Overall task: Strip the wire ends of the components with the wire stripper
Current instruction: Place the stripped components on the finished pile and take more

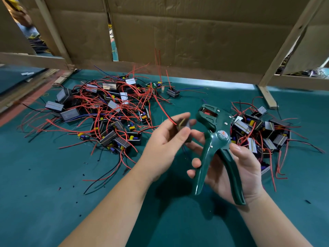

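One green wire stripper (220, 135), blurred black component (185, 126)

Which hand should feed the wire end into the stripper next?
Left. The left hand pinches a component with its red wire, close beside the head of the stripper. The right hand grips the stripper's handles, so it can only squeeze.

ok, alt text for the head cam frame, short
A person's right hand holds a green wire stripper by its handles; the left hand holds a dark component with a red wire next to the tool's head. A left pile and a right pile of similar parts lie on the green table.
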A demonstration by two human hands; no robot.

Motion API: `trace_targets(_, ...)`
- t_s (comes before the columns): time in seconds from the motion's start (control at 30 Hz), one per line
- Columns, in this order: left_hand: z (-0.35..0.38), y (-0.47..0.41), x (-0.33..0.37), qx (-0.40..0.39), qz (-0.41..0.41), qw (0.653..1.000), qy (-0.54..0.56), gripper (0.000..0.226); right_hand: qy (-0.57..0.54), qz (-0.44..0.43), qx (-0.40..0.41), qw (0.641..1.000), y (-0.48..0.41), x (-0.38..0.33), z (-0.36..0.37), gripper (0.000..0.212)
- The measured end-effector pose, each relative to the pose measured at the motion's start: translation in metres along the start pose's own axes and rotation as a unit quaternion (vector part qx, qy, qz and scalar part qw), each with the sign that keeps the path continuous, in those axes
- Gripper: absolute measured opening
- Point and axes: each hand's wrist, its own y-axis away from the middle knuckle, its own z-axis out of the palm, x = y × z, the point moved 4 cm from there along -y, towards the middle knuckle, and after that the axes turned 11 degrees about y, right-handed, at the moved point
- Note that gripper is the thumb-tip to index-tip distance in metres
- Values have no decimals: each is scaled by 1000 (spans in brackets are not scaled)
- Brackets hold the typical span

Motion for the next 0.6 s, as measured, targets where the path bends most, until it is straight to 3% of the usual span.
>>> trace_targets(0.1,-13,-3,11,48,30,998,-18,33,34,7,66,997,-1,0,-5,82)
trace_targets(0.17,-24,-1,21,51,81,985,-140,37,29,3,98,995,-1,-1,-8,83)
trace_targets(0.27,-36,1,30,39,115,913,-390,21,9,-15,118,993,-2,-3,-11,79)
trace_targets(0.33,-39,-1,29,44,93,860,-500,44,6,-27,135,990,-2,-6,-14,72)
trace_targets(0.37,-39,-2,28,44,86,830,-549,47,6,-30,140,990,-2,-6,-15,67)
trace_targets(0.43,-39,-5,24,24,82,802,-591,41,6,-34,138,990,-1,-8,-16,63)
trace_targets(0.5,-39,-7,17,-13,77,825,-559,22,19,-34,132,991,-1,-8,-14,60)
trace_targets(0.6,-34,-5,11,-52,50,872,-483,45,50,-31,118,991,0,-8,-11,65)
